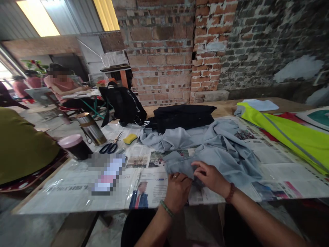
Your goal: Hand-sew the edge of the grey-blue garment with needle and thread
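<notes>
A grey-blue cloth garment [226, 159] lies crumpled across the newspaper in front of me, one flap of it reaching toward the table's near edge. My left hand [178, 188], with a ring and a green bracelet, has its fingers curled closed over the edge of that flap. Just right of it, my right hand [212, 176], wearing a reddish-brown bracelet, touches the cloth with thumb and forefinger apart. What lies beneath the left fingers is hidden.
Leftward on the newspaper-covered table [69, 195] are a phone [109, 175], scissors [109, 147], a yellow sponge [130, 138], a pink-lidded jar [77, 147] and a steel flask [91, 128]. Behind sit black bags [123, 103]. A yellow vest [285, 132] lies right. A person [23, 147] sits left.
</notes>
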{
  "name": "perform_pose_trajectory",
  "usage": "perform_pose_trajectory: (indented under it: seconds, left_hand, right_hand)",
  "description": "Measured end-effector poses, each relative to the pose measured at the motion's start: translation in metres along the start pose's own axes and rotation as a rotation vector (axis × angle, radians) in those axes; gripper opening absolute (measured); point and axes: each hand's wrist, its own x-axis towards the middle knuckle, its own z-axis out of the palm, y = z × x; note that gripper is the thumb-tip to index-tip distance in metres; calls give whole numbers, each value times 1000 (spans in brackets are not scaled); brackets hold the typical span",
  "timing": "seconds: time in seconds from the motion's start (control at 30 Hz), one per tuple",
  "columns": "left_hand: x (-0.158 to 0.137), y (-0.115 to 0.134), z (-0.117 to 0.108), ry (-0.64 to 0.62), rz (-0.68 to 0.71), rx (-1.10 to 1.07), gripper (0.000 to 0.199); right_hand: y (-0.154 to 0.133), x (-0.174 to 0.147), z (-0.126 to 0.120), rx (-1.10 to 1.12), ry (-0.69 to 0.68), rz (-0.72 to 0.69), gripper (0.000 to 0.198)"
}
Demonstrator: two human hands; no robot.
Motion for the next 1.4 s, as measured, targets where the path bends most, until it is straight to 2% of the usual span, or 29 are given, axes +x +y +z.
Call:
perform_pose_trajectory:
  seconds: [0.1, 0.17, 0.4, 0.57, 0.87, 1.03, 1.13, 1.23, 1.4]
  left_hand:
    - [-1, -1, 1, -13, 46, 8, 12]
    - [-2, -1, 1, -13, 71, 26, 12]
    - [-4, -2, 5, 0, 110, 69, 11]
    - [-5, -1, 3, 46, 131, 61, 12]
    - [1, 3, -3, 85, 4, -46, 11]
    - [8, 0, -5, 21, -174, -265, 10]
    - [13, -4, -6, -44, -276, -372, 13]
    - [17, -6, -6, -75, -306, -407, 16]
    - [18, -9, -7, -86, -281, -416, 24]
  right_hand:
    - [-6, 6, 2, 220, -58, 181, 17]
    - [-7, 9, 3, 305, -104, 238, 14]
    - [-5, 12, 4, 185, -47, 178, 18]
    - [-5, 11, 7, 165, -57, 168, 18]
    - [-2, 5, 11, 35, -71, 26, 21]
    - [6, -6, -1, -202, 143, -286, 27]
    - [9, -13, -4, -304, 128, -443, 32]
    - [12, -14, 4, -319, 71, -463, 38]
    - [22, -5, 20, -238, 99, -417, 23]
